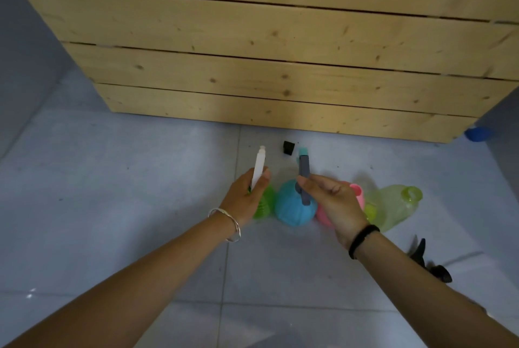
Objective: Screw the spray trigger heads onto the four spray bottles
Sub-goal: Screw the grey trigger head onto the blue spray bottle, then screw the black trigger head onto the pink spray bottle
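White trigger head [259,166] in left hand [244,199]; grey trigger head [304,176] in right hand [334,201].

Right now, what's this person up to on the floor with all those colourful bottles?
A person is fitting spray heads onto plastic bottles standing on the tiled floor by a wooden crate. The left hand holds a white trigger head over the green bottle; the right hand grips the grey trigger head on the blue bottle. A pink bottle and a clear yellow-green bottle wait at right, without heads.
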Motion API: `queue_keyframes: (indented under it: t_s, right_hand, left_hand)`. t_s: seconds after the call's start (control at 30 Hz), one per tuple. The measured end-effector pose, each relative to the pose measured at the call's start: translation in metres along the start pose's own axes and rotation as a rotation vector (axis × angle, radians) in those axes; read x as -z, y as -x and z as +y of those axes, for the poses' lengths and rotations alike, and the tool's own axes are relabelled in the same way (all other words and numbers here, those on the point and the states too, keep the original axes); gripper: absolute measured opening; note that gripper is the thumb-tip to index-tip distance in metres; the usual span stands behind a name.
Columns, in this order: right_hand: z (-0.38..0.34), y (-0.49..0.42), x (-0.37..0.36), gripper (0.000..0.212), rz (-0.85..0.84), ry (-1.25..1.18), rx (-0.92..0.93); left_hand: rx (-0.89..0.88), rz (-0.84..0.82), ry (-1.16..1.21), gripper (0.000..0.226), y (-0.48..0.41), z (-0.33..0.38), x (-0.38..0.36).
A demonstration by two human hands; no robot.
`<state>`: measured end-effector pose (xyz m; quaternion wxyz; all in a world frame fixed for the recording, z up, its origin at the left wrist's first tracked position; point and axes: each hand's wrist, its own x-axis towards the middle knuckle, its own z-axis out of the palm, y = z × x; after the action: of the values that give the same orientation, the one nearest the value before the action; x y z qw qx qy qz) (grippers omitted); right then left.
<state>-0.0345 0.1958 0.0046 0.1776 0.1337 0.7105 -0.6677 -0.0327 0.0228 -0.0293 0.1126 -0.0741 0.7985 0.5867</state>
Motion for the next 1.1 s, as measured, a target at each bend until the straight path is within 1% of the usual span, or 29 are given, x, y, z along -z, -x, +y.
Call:
queue_keyframes:
  t_s: [0.2, 0.3, 0.4, 0.5, 0.6, 0.77, 0.83, 0.9, 0.97, 1.03, 1.1]
  right_hand:
    - [0.005, 0.002, -0.007, 0.024, 0.102, -0.078, -0.042]
    - [0.011, 0.004, -0.010, 0.030, 0.123, -0.107, -0.039]
    - [0.014, 0.005, -0.013, 0.031, 0.141, -0.131, -0.021]
    - [0.014, 0.005, -0.014, 0.032, 0.155, -0.149, -0.017]
    - [0.015, 0.005, -0.014, 0.028, 0.152, -0.120, -0.007]
    - [0.014, 0.003, -0.007, 0.036, 0.135, -0.081, -0.007]
    - [0.011, 0.002, -0.004, 0.039, 0.134, -0.092, 0.001]
    - [0.006, 0.003, 0.000, 0.040, 0.155, -0.107, 0.036]
    - [0.001, 0.004, 0.007, 0.033, 0.187, -0.107, 0.094]
    - [-0.004, 0.003, 0.018, 0.028, 0.227, -0.079, 0.176]
    - [-0.007, 0.003, 0.031, 0.025, 0.272, 0.035, 0.246]
  left_hand:
    - [-0.013, 0.050, 0.013, 0.015, 0.000, -0.004, -0.001]
    - [-0.009, 0.058, -0.010, 0.023, -0.001, -0.008, 0.000]
    - [0.008, 0.055, -0.019, 0.024, -0.001, -0.009, 0.002]
    - [0.018, 0.032, -0.036, 0.022, -0.001, -0.007, 0.002]
    - [0.038, 0.017, -0.031, 0.012, 0.000, -0.005, 0.003]
    - [0.059, 0.011, -0.035, 0.010, 0.001, -0.001, 0.005]
    - [0.066, 0.034, -0.028, 0.018, 0.000, 0.001, 0.005]
    - [0.059, 0.062, -0.032, 0.040, 0.000, 0.005, 0.007]
    - [0.050, 0.090, -0.021, 0.058, -0.001, 0.010, 0.009]
    - [0.028, 0.122, -0.029, 0.066, -0.003, 0.017, 0.013]
    - [0.001, 0.159, -0.048, 0.068, -0.004, 0.024, 0.014]
